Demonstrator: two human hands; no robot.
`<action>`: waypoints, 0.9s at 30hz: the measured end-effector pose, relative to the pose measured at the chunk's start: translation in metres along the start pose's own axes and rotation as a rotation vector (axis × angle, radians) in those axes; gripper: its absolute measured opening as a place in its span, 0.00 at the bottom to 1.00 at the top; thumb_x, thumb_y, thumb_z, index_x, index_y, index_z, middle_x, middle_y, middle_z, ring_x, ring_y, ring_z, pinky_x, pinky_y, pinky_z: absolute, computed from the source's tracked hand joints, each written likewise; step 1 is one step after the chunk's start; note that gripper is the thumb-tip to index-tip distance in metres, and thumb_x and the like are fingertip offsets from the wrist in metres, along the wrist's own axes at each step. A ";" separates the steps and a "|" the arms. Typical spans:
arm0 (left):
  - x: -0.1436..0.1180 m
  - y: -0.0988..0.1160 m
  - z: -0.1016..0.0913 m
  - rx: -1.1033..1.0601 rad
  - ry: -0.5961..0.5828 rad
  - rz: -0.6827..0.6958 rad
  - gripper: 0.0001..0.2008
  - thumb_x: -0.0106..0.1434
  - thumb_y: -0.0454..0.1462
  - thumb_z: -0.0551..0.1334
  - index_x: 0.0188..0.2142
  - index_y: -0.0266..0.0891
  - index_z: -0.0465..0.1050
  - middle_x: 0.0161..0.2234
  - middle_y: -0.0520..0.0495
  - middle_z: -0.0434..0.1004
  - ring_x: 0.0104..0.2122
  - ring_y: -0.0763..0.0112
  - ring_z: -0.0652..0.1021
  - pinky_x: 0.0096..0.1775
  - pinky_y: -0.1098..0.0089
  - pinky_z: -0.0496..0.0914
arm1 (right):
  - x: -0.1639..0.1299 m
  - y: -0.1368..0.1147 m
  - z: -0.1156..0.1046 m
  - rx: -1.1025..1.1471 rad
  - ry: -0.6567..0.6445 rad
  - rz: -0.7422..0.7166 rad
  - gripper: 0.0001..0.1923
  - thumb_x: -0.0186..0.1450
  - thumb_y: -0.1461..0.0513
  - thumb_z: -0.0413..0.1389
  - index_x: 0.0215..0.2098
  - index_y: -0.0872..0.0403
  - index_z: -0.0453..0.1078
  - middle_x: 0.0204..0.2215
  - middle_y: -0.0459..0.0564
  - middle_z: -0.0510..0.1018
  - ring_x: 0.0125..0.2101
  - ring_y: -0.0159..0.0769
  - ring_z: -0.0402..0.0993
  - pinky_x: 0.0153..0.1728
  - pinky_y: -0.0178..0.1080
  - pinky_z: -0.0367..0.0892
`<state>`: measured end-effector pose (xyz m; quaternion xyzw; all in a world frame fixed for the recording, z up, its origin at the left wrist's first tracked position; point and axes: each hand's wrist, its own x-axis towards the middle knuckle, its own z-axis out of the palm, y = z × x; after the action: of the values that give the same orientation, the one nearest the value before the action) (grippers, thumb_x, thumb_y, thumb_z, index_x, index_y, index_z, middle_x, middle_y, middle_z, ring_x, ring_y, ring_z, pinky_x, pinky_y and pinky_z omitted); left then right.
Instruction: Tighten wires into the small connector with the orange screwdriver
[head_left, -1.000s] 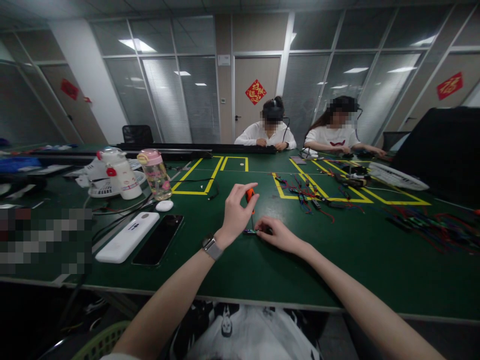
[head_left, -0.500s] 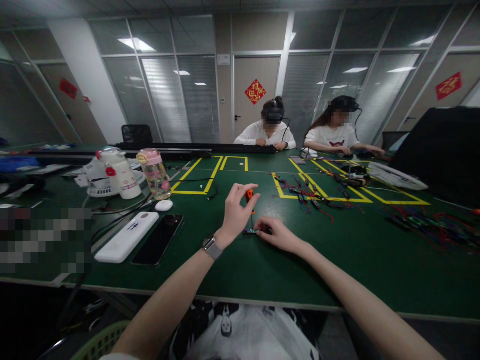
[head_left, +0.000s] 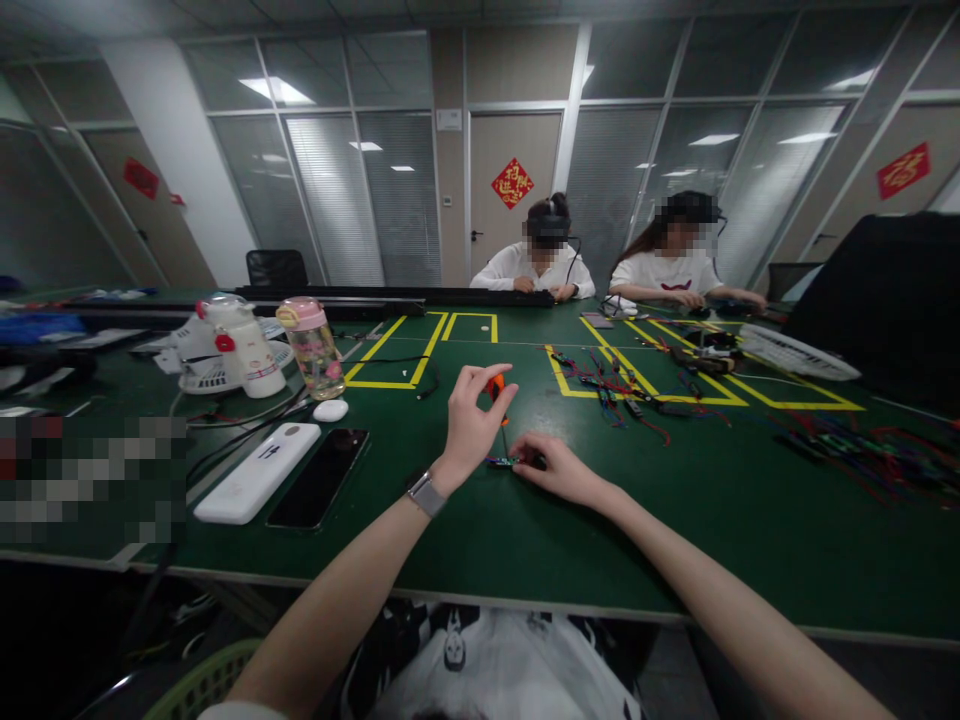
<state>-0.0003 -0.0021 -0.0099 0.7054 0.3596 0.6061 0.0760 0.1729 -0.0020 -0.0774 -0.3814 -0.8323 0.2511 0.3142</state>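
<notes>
Your left hand (head_left: 469,425) pinches one orange-handled screwdriver (head_left: 496,388) upright; your right hand (head_left: 559,470) fingers press one small connector (head_left: 504,462) onto the green surface (head_left: 525,530). Two bottles (head_left: 279,345) stand far left.

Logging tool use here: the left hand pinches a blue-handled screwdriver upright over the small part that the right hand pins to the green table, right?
Not quite: the head view shows the screwdriver handle is orange, not blue. The rest holds: the left hand pinches it upright over the small part that the right hand pins to the green table.
</notes>
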 end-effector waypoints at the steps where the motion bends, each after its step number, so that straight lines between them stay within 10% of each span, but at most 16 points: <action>1: 0.000 0.001 0.000 -0.012 -0.019 -0.001 0.13 0.65 0.38 0.60 0.49 0.42 0.73 0.39 0.48 0.71 0.38 0.69 0.73 0.44 0.68 0.69 | 0.000 0.000 0.000 0.003 0.002 0.000 0.05 0.60 0.66 0.58 0.36 0.56 0.71 0.30 0.47 0.72 0.30 0.34 0.69 0.32 0.36 0.65; 7: -0.002 0.000 0.001 -0.138 -0.131 0.022 0.18 0.71 0.35 0.50 0.59 0.43 0.64 0.51 0.45 0.72 0.51 0.68 0.73 0.53 0.65 0.66 | 0.002 -0.001 0.004 0.040 0.038 0.013 0.06 0.59 0.65 0.60 0.36 0.56 0.73 0.33 0.49 0.73 0.31 0.34 0.69 0.35 0.37 0.67; 27: -0.001 -0.003 0.002 -0.139 -0.161 0.004 0.18 0.71 0.36 0.50 0.59 0.45 0.63 0.49 0.45 0.74 0.48 0.67 0.75 0.50 0.64 0.69 | 0.009 0.005 0.015 0.104 0.077 0.048 0.07 0.56 0.67 0.61 0.34 0.56 0.76 0.30 0.46 0.72 0.30 0.32 0.68 0.33 0.35 0.65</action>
<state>0.0006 -0.0001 -0.0130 0.7454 0.3080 0.5712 0.1522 0.1603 0.0053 -0.0881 -0.3938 -0.7959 0.2869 0.3593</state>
